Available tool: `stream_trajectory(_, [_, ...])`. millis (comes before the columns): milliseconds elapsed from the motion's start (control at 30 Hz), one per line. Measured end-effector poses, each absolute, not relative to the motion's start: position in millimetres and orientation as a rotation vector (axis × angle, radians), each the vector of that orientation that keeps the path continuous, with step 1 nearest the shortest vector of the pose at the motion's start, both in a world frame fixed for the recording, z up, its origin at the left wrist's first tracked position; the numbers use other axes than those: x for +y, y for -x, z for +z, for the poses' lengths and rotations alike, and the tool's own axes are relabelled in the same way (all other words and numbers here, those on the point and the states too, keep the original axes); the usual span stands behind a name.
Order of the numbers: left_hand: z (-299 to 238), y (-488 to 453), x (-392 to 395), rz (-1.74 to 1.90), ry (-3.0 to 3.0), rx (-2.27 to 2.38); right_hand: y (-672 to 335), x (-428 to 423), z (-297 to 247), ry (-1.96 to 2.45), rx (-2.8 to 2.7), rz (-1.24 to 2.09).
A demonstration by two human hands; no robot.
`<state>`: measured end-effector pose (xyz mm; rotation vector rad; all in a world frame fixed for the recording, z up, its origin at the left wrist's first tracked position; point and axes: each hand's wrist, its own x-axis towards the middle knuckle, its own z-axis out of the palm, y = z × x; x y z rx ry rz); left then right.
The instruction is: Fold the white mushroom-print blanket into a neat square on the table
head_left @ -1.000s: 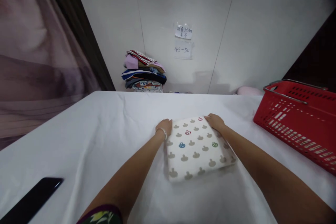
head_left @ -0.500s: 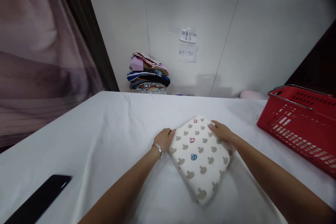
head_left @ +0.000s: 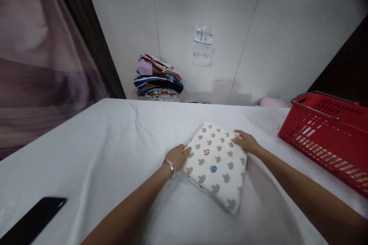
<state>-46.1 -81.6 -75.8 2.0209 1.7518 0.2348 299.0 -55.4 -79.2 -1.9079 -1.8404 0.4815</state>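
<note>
A folded white cloth [head_left: 220, 160] printed with grey, red, green and blue mushrooms lies at an angle before me, its near corner pointing down and to the right. My left hand [head_left: 177, 157], with a silver bracelet at the wrist, grips its left edge. On the upper right edge is my right hand [head_left: 247, 142], thumb and fingers around the cloth, some fingertips on top. The undersides of both grips are hidden. Beneath is a table covered with a white cloth [head_left: 120, 168].
A red plastic basket [head_left: 324, 138] with a metal handle stands at the right. A black phone-like slab [head_left: 34, 218] lies at the near left. Behind the table rises a stack of folded fabrics [head_left: 159, 78] against the wall, below two paper notes [head_left: 202, 54].
The folded cloth has turned counterclockwise, its near corner swinging to the right. Both hands stay on its edges. The camera view has shifted slightly.
</note>
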Motion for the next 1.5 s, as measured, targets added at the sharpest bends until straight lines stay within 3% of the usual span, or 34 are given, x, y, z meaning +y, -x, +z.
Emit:
stream_trajectory(133, [-75, 37, -100, 0.243, -1.947, 1.788, -287, 2, -58, 1.86, -1.902, 0.254])
stream_trajectory(267, [-77, 31, -108, 0.301, -1.909, 1.814, -270, 14, -69, 1.978, -1.797, 0.263])
stream_trajectory(667, [-82, 27, -113, 0.386, -1.862, 1.87, -249, -130, -114, 1.874, -1.409, 0.513])
stream_trajectory(1033, [-72, 29, -119, 0.405, -1.929, 1.814, -264, -156, -109, 1.927, -1.34, 0.594])
stream_trajectory(1200, [-77, 24, -115, 0.541, -1.846, 1.78, -253, -175, -110, 1.935, -1.476, 0.472])
stream_trajectory(1400, [-85, 21, -119, 0.7, -1.816, 1.714, -228, -176, -94, 1.71, -1.893, 0.056])
stream_trajectory(1500, [-87, 23, -119, 0.758, -1.775, 1.642, -196, -177, -82, 1.562, -2.128, 0.094])
